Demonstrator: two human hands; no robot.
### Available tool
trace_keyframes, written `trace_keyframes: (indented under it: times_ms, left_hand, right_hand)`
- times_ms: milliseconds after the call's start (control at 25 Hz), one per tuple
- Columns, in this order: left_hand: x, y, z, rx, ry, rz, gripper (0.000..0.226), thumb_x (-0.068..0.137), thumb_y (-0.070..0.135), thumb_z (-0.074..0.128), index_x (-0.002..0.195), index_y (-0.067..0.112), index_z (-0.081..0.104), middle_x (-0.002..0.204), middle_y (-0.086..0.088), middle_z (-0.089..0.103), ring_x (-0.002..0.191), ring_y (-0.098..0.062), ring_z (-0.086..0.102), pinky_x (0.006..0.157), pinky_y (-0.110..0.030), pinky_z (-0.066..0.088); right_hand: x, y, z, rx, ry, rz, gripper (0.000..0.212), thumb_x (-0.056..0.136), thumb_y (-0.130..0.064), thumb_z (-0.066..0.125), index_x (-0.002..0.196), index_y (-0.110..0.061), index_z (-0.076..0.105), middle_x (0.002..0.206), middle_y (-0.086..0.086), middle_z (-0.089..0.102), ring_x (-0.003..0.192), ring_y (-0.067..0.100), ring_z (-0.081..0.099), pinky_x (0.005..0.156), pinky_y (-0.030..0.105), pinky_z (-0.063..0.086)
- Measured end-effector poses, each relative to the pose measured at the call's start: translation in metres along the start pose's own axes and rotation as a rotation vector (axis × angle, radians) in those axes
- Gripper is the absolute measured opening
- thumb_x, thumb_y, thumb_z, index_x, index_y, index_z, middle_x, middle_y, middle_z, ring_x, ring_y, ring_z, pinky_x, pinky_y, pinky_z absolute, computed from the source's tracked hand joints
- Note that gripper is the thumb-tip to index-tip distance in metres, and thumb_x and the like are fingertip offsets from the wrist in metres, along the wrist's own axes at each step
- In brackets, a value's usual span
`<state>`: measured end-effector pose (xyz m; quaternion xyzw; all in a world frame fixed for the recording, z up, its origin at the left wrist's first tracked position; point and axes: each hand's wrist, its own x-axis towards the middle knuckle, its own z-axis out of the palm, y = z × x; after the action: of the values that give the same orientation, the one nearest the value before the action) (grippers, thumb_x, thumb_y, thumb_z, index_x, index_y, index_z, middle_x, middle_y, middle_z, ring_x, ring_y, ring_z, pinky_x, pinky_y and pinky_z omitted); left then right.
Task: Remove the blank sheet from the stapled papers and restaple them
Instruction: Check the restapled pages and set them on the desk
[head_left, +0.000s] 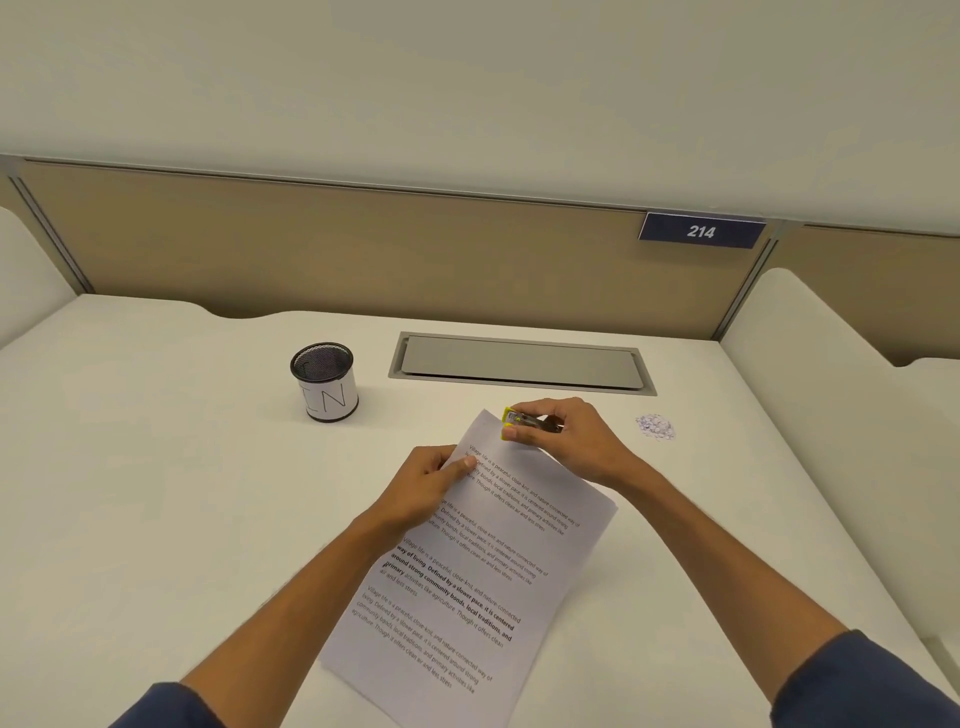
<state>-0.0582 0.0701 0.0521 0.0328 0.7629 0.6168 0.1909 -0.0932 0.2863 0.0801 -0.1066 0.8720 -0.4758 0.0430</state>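
A stack of printed papers (467, 577) lies tilted on the white desk (156, 493), its top corner pointing away from me. My left hand (426, 480) pinches the stack's upper left edge, thumb on top. My right hand (566, 436) grips a small yellow and clear stapler (511, 423), whose jaws sit on the stack's top corner. I see no separate blank sheet.
A black mesh cup (323, 382) with a paper label stands at the back left. A grey cable hatch (519, 364) is set in the desk behind the papers. A small pile of paper bits (655, 427) lies to the right. Partitions enclose the desk.
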Motion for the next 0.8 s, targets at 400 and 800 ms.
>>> trace_keyframes:
  times_ms: [400, 800]
  left_hand:
    - [0.001, 0.004, 0.004, 0.08, 0.001, 0.085, 0.03, 0.101, 0.031, 0.047, 0.104, 0.01, 0.069, 0.093, -0.006, 0.076, 0.074, -0.021, 0.074, 0.066, -0.03, 0.06]
    - [0.003, 0.005, 0.007, 0.026, -0.014, 0.089, 0.029, 0.101, 0.031, 0.048, 0.104, 0.012, 0.07, 0.093, -0.004, 0.076, 0.078, -0.023, 0.074, 0.07, -0.032, 0.06]
  right_hand:
    - [0.008, -0.009, 0.008, 0.007, -0.124, -0.07, 0.024, 0.085, -0.041, 0.068, 0.098, -0.023, 0.075, 0.1, -0.008, 0.071, 0.093, 0.011, 0.065, 0.09, 0.028, 0.052]
    - [0.007, -0.013, 0.011, -0.062, -0.043, -0.138, 0.027, 0.086, -0.046, 0.064, 0.09, -0.022, 0.077, 0.089, -0.009, 0.072, 0.082, 0.009, 0.065, 0.077, 0.034, 0.055]
